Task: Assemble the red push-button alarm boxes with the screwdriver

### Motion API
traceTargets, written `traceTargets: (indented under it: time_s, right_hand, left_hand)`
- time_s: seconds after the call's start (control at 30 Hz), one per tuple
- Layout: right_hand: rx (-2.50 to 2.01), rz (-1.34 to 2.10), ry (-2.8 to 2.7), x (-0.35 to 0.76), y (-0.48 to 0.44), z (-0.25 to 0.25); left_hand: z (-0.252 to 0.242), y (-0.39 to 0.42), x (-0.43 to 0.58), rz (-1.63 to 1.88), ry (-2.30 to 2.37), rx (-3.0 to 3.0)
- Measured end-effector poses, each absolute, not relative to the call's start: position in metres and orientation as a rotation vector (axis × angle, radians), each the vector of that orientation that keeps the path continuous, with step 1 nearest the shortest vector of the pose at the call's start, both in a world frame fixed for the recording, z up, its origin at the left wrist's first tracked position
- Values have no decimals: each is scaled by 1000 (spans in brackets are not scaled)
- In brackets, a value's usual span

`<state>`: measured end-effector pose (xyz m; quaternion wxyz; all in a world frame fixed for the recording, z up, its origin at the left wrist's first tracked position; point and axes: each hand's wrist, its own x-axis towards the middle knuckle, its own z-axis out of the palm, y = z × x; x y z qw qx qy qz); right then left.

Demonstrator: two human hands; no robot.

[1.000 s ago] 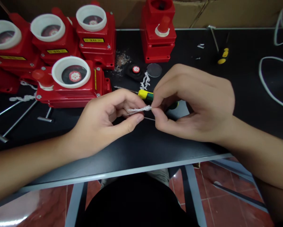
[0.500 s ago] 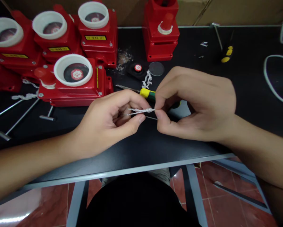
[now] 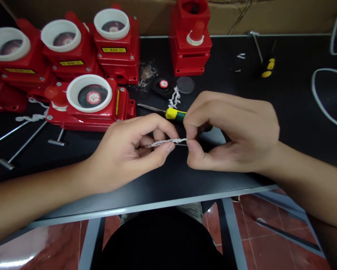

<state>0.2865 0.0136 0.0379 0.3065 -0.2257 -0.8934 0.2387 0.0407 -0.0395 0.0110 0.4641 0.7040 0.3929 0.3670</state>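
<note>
Knotted white cord (image 3: 164,143) is held level, just on the near side of the yellow-and-green-handled screwdriver (image 3: 174,114). The left hand (image 3: 125,148) grips its strands with thumb and curled fingers; the right hand (image 3: 235,129) pinches its thin tip. Because that pinch covers so little cord, a hard tug could slip it free.

On my feed I'm seeing a white cord (image 3: 165,142), thin and knobbly, stretching nearly level above the tabletop (image 3: 146,191). Its thicker, plaited-looking part is running along the thumb of the left fingers (image 3: 157,156); its left end is disappearing among them. Rightward it is narrowing past a small lump, and the right fingers (image 3: 195,149) are pinching its tip. I'm not making out any finer weave.
</note>
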Motion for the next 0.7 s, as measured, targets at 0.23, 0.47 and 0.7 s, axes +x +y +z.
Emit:
traceTargets:
  time_s: [0.23, 0.47, 0.7]
  right_hand:
    - [-686, 821, -2342, 285, 12, 39]
    - [-521, 506, -2434, 292, 11, 29]
    - [-371, 490, -2302, 287, 18, 15]
  left_hand:
    - [10, -40, 42, 861, 950, 1677]
    - [12, -42, 42, 867, 971, 1722]
    - [11, -39, 40, 861, 940, 1841]
